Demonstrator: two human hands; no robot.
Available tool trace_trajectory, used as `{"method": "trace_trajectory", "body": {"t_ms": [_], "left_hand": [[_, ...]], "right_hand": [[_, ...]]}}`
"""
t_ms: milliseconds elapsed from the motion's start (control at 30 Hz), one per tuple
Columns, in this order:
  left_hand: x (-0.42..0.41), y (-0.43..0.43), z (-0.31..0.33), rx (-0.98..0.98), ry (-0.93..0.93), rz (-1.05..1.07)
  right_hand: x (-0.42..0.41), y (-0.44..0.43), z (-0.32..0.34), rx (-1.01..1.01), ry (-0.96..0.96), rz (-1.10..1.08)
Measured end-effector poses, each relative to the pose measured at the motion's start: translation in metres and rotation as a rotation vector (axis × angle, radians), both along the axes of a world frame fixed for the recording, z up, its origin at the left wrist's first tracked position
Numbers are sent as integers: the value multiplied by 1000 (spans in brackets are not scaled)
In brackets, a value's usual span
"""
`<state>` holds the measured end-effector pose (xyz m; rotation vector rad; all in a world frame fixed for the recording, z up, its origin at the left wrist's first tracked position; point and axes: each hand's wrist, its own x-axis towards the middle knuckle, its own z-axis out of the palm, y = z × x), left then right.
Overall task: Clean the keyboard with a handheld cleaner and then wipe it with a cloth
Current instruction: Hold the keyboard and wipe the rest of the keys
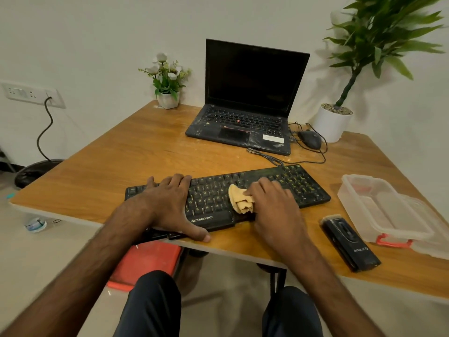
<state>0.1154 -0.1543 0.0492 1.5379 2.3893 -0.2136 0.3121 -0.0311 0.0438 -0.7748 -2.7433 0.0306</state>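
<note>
Wooden table (121,152): left hand (170,203) flat on keyboard (308,188). Mid-keys, right hand (274,210) clutches tan cloth (239,199); handheld cleaner (349,244) lies further right.

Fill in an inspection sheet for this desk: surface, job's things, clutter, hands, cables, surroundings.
Surface: wooden table, smeared near the laptop.
Job's things: keyboard at the near edge; cloth on its keys; handheld cleaner lying to its right.
Clutter: laptop, mouse, plastic container, flower pot, potted plant.
Hands: left hand flat on the keyboard; right hand holds the cloth against the keys.
Cables: mouse cable looped behind the keyboard; black cord at the wall socket.
Surroundings: white wall; red object under the table.
</note>
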Motion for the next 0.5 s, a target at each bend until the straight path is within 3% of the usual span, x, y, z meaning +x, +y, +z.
{"method": "trace_trajectory", "body": {"t_ms": [133,200,367,500], "left_hand": [[0,2,1,-17,15,-6],[0,2,1,-22,15,-7],[1,0,-1,26,-7,-2],[-4,-11,-4,66,-15,-22]], "right_hand": [[-4,-43,-9,-81,32,181],[-4,-46,-11,-28,32,244],[-3,-3,-3,-42,63,-45],[-6,-10,-6,-46,24,-54]]}}
